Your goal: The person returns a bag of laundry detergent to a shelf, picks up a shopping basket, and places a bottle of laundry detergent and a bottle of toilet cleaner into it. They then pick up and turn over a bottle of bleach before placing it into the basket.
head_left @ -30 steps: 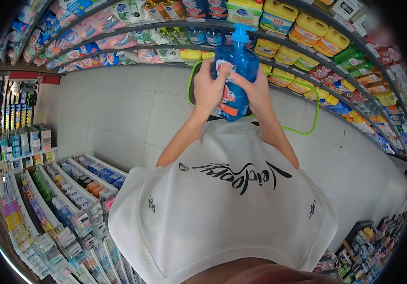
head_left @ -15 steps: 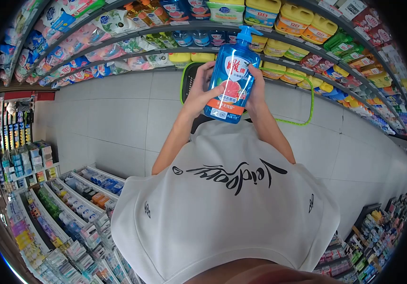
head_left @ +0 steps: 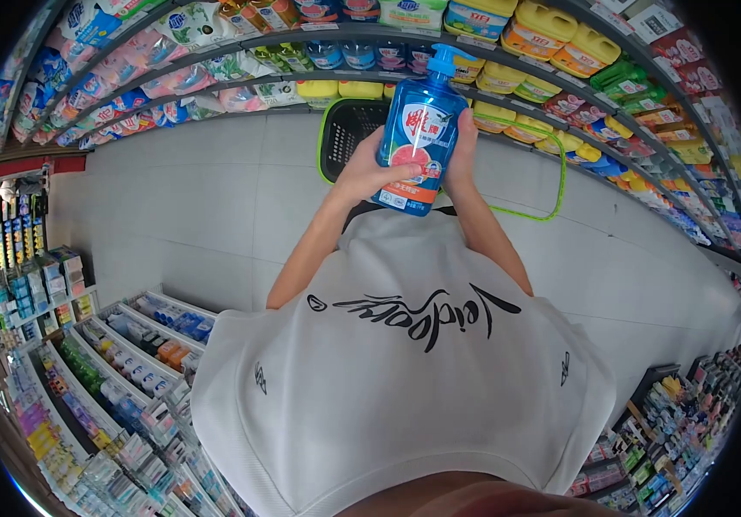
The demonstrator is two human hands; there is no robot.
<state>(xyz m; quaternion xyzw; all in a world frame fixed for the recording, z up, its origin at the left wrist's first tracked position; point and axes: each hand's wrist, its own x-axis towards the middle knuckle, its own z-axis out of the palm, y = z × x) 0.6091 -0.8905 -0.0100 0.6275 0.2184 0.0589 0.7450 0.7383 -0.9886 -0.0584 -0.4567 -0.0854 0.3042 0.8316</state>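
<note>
A blue pump bottle of dish soap (head_left: 422, 129), with a grapefruit on its label, is held upright in front of my chest, slightly tilted. My left hand (head_left: 368, 172) grips its left side low down, the thumb lying across the label. Against the right side rests my right hand (head_left: 463, 151), wrapped round from behind; part of its fingers is hidden by the bottle. Behind and below the bottle stands a black shopping basket (head_left: 336, 142) with a green rim, and its green handle (head_left: 560, 185) reaches out to the right.
Curved-looking shelves (head_left: 301, 108) ahead carry bagged detergent, yellow jugs (head_left: 543, 43) and bottles. Grey tiled floor (head_left: 181, 207) lies between them and me. Racks of small goods (head_left: 129, 370) stand behind me on the left, more shelves (head_left: 672, 422) behind on the right.
The bottle has dropped slightly and moved a little left, still in both hands. My left fingers have slid lower on it. More of the basket shows at the left.
</note>
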